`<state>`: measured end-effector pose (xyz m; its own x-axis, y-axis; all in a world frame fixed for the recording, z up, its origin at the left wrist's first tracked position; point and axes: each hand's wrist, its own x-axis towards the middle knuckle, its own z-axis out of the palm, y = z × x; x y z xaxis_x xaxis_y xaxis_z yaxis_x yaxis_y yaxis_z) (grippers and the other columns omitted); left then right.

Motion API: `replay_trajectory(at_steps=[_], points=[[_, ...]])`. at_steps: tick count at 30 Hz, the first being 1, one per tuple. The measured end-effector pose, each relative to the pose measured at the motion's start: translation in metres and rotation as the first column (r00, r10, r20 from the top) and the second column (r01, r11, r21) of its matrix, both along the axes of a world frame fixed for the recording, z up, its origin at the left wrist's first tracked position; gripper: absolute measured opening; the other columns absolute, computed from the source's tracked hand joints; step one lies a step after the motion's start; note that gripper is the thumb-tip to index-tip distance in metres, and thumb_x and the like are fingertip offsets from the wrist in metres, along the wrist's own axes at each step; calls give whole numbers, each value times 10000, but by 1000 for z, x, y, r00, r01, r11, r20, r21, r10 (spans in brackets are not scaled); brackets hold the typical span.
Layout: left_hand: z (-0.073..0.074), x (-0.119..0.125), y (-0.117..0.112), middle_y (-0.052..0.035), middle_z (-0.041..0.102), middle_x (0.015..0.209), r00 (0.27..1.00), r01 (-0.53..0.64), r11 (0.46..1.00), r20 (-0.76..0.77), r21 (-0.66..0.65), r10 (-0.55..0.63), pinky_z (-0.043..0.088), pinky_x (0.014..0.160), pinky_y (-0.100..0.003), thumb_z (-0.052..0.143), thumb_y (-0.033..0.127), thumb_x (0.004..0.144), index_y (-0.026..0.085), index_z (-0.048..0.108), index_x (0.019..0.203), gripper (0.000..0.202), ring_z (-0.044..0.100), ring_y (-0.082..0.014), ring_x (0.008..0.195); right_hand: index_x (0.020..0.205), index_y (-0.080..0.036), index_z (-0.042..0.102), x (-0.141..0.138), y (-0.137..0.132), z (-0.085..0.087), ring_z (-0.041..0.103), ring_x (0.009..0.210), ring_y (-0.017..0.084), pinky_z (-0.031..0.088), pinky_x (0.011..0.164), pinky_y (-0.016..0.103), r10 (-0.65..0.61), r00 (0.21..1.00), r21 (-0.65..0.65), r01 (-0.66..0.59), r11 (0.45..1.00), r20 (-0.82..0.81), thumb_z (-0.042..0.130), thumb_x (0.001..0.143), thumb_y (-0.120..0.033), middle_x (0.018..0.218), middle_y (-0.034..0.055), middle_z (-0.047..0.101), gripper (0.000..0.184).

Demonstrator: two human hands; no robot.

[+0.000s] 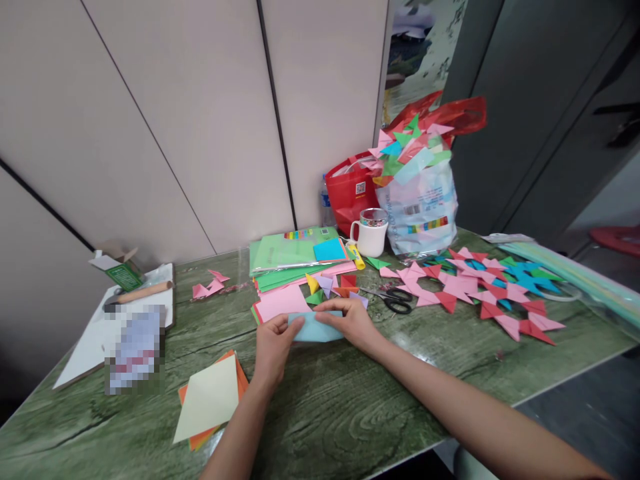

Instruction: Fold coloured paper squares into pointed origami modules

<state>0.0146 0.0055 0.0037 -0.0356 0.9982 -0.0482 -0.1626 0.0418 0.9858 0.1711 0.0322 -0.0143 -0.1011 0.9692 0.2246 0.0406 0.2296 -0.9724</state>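
A light blue sheet of folded paper (316, 328) is held between my two hands, just above the green wood-grain table (350, 413). My left hand (274, 343) pinches its left end between thumb and fingers. At the right end, my right hand (353, 325) grips the upper edge, its fingers closed on the paper. Right behind the paper lies a stack of pink square sheets (283, 303). Small folded paper pieces (325, 285) in yellow, lilac, green and red sit just beyond my right hand, with black-handled scissors (397, 300) beside them.
Cream and orange sheets (210, 397) lie at the front left. Further left are a whiteboard (85, 347), a hammer (145, 293) and a green box (120, 268). Behind stand a white mug (371, 233) and a stuffed plastic bag (420, 207). Joined pink-red paper pieces (460, 287) spread rightward.
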Motion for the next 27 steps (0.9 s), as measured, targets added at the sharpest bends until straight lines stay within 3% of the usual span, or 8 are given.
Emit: replay_trajectory(at_steps=[17, 22, 27], points=[[1, -1, 0, -24, 680, 607, 1000, 2, 1000, -6, -1, -2, 458, 496, -190, 739, 282, 575, 118, 699, 729, 229, 571, -105, 521, 673, -171, 698, 0, 0, 1, 586, 648, 164, 430, 618, 276, 29, 996, -91, -36, 995, -81, 714, 588, -290, 687, 20, 684, 147], [1, 2, -1, -39, 703, 734, 998, 54, 997, 22, -45, -54, 536, 614, -287, 771, 258, 527, 119, 675, 823, 341, 630, -161, 644, 674, -168, 694, 1, 2, 1, 569, 604, 143, 423, 582, 259, -23, 987, -107, 6, 994, -159, 719, 573, -288, 669, 12, 674, 160], [-7, 6, -3, -73, 712, 721, 989, 137, 984, 66, -115, -130, 546, 682, -336, 779, 230, 523, 92, 658, 836, 363, 662, -197, 663, 674, -163, 694, 0, 3, -2, 566, 604, 141, 425, 562, 254, -66, 966, -134, 34, 990, -248, 737, 539, -308, 684, 21, 676, 202]])
